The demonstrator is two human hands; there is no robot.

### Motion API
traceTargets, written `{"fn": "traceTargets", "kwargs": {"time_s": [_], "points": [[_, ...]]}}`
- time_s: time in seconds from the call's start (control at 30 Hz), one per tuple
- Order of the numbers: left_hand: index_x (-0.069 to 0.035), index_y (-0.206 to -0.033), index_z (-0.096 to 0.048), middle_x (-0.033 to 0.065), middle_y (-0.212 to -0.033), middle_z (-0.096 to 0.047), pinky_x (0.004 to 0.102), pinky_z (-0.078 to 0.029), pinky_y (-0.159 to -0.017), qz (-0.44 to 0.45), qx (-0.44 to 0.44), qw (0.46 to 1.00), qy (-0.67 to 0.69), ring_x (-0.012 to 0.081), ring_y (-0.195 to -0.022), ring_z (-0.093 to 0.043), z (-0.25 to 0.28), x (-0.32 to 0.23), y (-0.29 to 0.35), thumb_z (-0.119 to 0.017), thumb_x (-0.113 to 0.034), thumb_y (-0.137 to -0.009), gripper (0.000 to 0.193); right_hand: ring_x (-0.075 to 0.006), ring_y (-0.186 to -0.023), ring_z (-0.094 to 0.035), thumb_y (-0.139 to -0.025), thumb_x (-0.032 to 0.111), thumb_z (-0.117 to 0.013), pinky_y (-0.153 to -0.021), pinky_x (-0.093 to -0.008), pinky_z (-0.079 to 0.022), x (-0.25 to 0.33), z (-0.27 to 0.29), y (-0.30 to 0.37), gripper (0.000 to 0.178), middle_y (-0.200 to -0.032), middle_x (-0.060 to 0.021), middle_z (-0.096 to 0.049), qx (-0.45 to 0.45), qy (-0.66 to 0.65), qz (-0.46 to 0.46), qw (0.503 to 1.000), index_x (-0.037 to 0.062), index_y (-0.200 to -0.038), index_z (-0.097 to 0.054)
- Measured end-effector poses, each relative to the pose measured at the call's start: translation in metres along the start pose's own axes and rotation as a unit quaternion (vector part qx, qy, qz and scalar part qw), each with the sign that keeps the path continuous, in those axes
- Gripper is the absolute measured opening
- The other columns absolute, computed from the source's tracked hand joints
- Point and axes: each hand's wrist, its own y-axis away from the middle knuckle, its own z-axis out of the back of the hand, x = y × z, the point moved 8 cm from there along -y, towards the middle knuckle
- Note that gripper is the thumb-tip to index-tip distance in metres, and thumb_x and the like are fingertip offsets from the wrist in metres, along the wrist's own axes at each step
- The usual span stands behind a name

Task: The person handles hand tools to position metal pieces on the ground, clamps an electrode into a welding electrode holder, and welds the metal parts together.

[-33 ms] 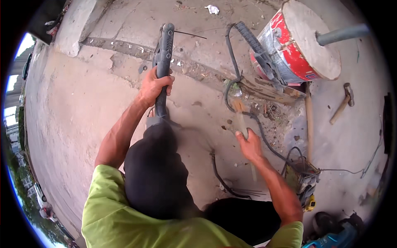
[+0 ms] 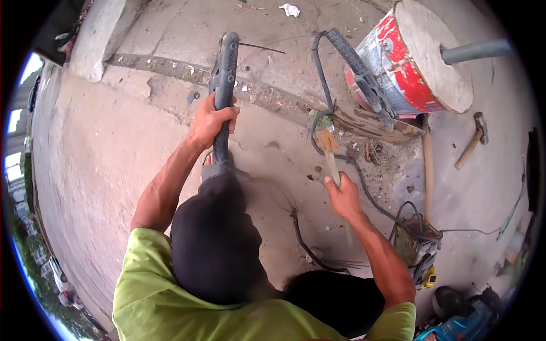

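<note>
My left hand [image 2: 213, 120] is wrapped round a black welding electrode holder [image 2: 228, 68], above the toes of my foot. A thin dark welding rod [image 2: 261, 48] sticks out to the right from the holder's tip. My right hand [image 2: 344, 196] is closed on a long pale flat stick [image 2: 333, 166]. Its far end is orange-brown, and its near end shows below my hand, blurred. A black cable [image 2: 364, 184] runs past the stick to a dark clamp [image 2: 355, 65] leaning by a bucket.
At the right, a red-and-white bucket [image 2: 412, 79] filled with concrete holds a grey pipe [image 2: 475, 51]. A hammer [image 2: 472, 142] lies beyond a wooden handle [image 2: 427, 176]. Nearer are thin rods [image 2: 344, 264], a yellow tape measure [image 2: 429, 277] and a blue power tool [image 2: 455, 327].
The view has shifted slightly. Both hands keep their grips, and nothing else has visibly moved.
</note>
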Motion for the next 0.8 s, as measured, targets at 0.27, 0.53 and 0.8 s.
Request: {"fn": "traceTargets", "kwargs": {"time_s": [0.27, 0.53, 0.8], "points": [[0.001, -0.110, -0.056, 0.0076, -0.078, -0.062, 0.0340, -0.051, -0.056, 0.089, 0.084, 0.990, 0.071, 0.0187, -0.058, -0.063, 0.034, 0.059, -0.109, -0.070, -0.002, -0.088, 0.026, -0.0532, -0.088, -0.070, -0.103, 0.035, -0.065, -0.075, -0.0570, -0.054, 0.026, -0.071, -0.083, 0.037, -0.089, -0.0302, -0.071, -0.188, -0.014, -0.008, 0.982, -0.0006, -0.115, -0.059], [0.000, -0.110, -0.056, 0.0077, -0.081, -0.062, 0.0337, -0.053, -0.061, 0.100, 0.181, 0.976, 0.067, 0.0192, -0.062, -0.065, 0.026, 0.086, -0.151, -0.069, -0.002, -0.090, 0.024, -0.0553, -0.084, -0.069, -0.101, 0.028, -0.068, -0.070, -0.0586, -0.054, 0.027, -0.102, -0.093, 0.029, -0.092, -0.0309, -0.071, -0.223, -0.019, -0.082, 0.971, 0.0018, -0.112, -0.061], [-0.001, -0.105, -0.057, 0.0071, -0.078, -0.064, 0.0331, -0.054, -0.064, 0.129, 0.220, 0.967, 0.010, 0.0175, -0.066, -0.066, 0.024, 0.094, -0.150, -0.071, -0.003, -0.090, 0.020, -0.0512, -0.093, -0.068, -0.094, 0.014, -0.072, -0.079, -0.0505, -0.055, 0.084, -0.094, -0.138, 0.033, -0.098, -0.0274, -0.070, -0.306, 0.055, -0.046, 0.950, 0.0032, -0.124, -0.061]]}}
